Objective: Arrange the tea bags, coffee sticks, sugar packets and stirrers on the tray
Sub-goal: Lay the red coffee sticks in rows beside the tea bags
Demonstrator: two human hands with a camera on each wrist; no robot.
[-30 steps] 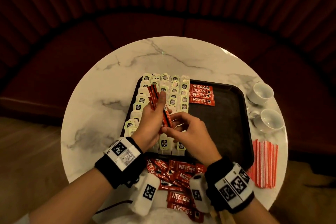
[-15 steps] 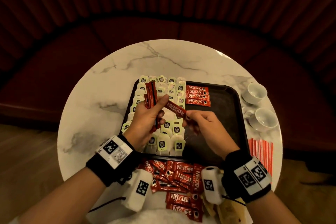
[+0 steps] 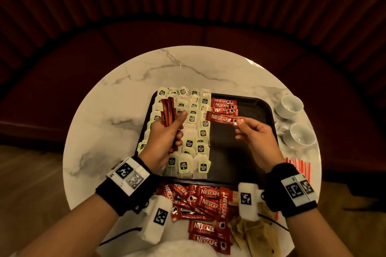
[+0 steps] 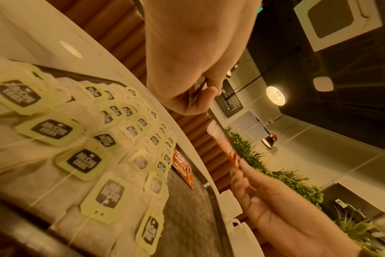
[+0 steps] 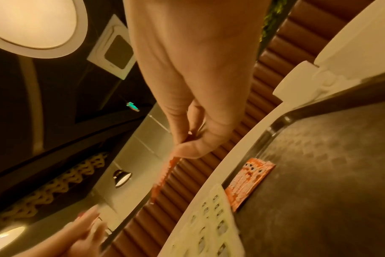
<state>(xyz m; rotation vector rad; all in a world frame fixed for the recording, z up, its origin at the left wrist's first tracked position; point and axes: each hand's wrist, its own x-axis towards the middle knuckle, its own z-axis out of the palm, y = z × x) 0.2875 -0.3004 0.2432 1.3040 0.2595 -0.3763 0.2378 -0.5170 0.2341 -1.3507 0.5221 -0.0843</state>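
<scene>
Item: single coffee stick (image 3: 224, 119), red, pinched by its right end between thumb and fingertips of the right hand (image 3: 253, 135). It is held flat and level in the air above the tray (image 3: 257, 152), just beneath the short row of sticks already laid (image 3: 224, 106) at the far edge, beside the tea bags.

Item: bundle of coffee sticks (image 3: 168, 111), gripped upright in the left hand (image 3: 167, 135), fingers curled round its lower part, thumb pressed on the front. It is held over the tea bags (image 3: 189, 129), which fill the tray's left portion in overlapping columns.

Item: loose coffee sticks (image 3: 205, 200), heaped on the marble table (image 3: 125, 98) at the near edge of the tray. Brown sachets (probably the sugar) (image 3: 257, 233) lie beside them.

Item: stirrers (image 3: 298, 166), red-and-white, stacked on the table right of the tray.

Item: two white cups (image 3: 296, 123), table, far right.

Step in hand, as judged: laying the single stick below the row. To do it well, keep it level, print upward, left end flush against the tea-bag column, slightly overlapping the stick above; release only once it lies flat, so the row is not nudged.
</scene>
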